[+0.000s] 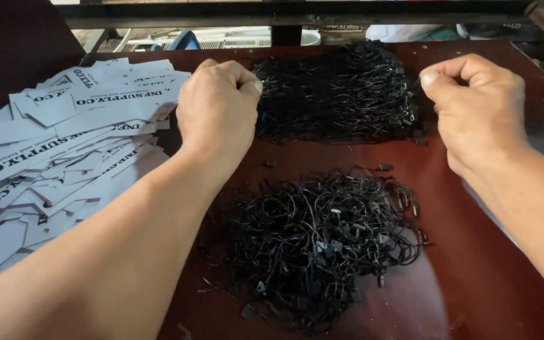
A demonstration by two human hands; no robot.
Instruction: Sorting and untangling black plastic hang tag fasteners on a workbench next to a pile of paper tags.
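Your left hand (216,104) sits at the left edge of the far bundle of black cords (338,91), knuckles up, fingers curled tight together and pinched on strands at that edge. Your right hand (473,110) is at the bundle's right edge, thumb and forefinger pressed together on a thin black cord end; other fingers folded in. Both hands touch the same bundle, one each side, well apart from each other.

That bundle lies at the far middle of the dark red tabletop (473,283), strands running roughly side to side, small black plastic clasps clustered along its right edge. Nearer you, between your forearms, a loose tangled heap of black cords (322,236) with clasps scattered through it. It lies just apart from the far bundle, a strip of bare tabletop between. A few stray black clasps (271,163) lie in that strip and around the heap.

On your left, a spread pile of white paper tags (51,157) with black print, overlapping every which way, running under your left forearm. Its nearest tags lie just beside your left hand.

Beyond the tabletop's far edge a dark metal bar (284,14) crosses the view, with pale clutter behind it, too blurred to tell. Nothing lies over the far bundle between your hands.
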